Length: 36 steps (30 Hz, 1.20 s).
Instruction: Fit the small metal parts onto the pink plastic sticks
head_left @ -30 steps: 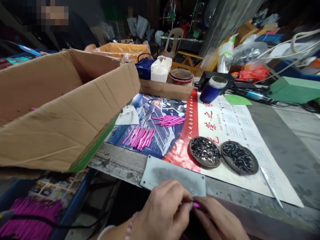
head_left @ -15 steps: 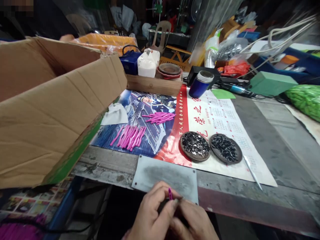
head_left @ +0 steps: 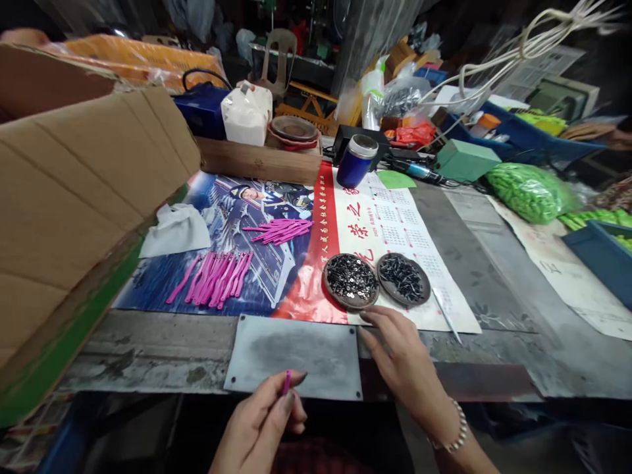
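Low over the near table edge, my left hand (head_left: 266, 418) pinches a small magenta plastic stick (head_left: 287, 382) between thumb and fingers; most of the stick is hidden. My right hand (head_left: 402, 359), with a beaded bracelet on the wrist, is stretched out with its fingers apart. Its fingertips are at the near rim of a round dish (head_left: 363, 307) full of small shiny metal parts (head_left: 351, 276). Beside that stands a second dish (head_left: 419, 299) of thin dark metal pieces (head_left: 402, 275). A grey metal plate (head_left: 296, 355) lies between my hands and the poster.
Two groups of magenta sticks (head_left: 217, 280) lie on the calendar poster (head_left: 296, 293), near a white cloth (head_left: 178, 230). A large cardboard box (head_left: 89, 197) blocks the left side. A white pen-like tool (head_left: 447, 316) lies right of the dishes; a blue cup (head_left: 354, 164) stands behind.
My hands have parted. The right one has moved forward and right to the dish of shiny parts, while the left keeps the magenta stick. The view has shifted to the right.
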Available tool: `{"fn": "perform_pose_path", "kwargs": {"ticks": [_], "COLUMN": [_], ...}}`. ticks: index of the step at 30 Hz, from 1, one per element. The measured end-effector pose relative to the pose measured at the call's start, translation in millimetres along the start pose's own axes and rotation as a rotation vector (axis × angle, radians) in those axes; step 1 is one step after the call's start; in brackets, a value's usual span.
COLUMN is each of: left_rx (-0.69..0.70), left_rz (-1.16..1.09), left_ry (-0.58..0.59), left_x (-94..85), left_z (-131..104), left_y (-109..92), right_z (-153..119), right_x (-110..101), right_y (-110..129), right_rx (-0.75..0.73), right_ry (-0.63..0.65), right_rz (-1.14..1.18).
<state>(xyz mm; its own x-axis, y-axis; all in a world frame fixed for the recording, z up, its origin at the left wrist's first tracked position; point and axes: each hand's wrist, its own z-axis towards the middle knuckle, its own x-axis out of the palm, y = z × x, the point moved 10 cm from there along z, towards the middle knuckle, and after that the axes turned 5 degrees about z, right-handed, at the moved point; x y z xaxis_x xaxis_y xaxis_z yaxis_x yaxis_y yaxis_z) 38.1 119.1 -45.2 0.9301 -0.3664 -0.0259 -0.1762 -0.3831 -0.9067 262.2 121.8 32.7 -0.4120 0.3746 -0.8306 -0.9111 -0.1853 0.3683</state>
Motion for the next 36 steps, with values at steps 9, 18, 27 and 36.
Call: {"fn": "perform_pose_path", "kwargs": {"ticks": [9,18,27,36], "left_rx": [-0.036,-0.042,-0.047,-0.046], "left_rz": [-0.037,-0.009,-0.034,-0.042], "left_ry": [0.025,-0.002,0.028,0.03], "left_x": [-4.4,-3.7,-1.5,-0.8], "left_z": [4,7,8,8], "left_y": [9,4,7,11], "right_z": [21,30,38,51], "right_x": [2,6,-2,12], "right_y": [-47,-55,-49,-48], "right_rx": [0.079,0.068,0.012,-0.02], "right_ry": [0.068,0.141,0.203,0.345], "right_rz": [-0.095,-0.083,-0.018,-0.104]}}
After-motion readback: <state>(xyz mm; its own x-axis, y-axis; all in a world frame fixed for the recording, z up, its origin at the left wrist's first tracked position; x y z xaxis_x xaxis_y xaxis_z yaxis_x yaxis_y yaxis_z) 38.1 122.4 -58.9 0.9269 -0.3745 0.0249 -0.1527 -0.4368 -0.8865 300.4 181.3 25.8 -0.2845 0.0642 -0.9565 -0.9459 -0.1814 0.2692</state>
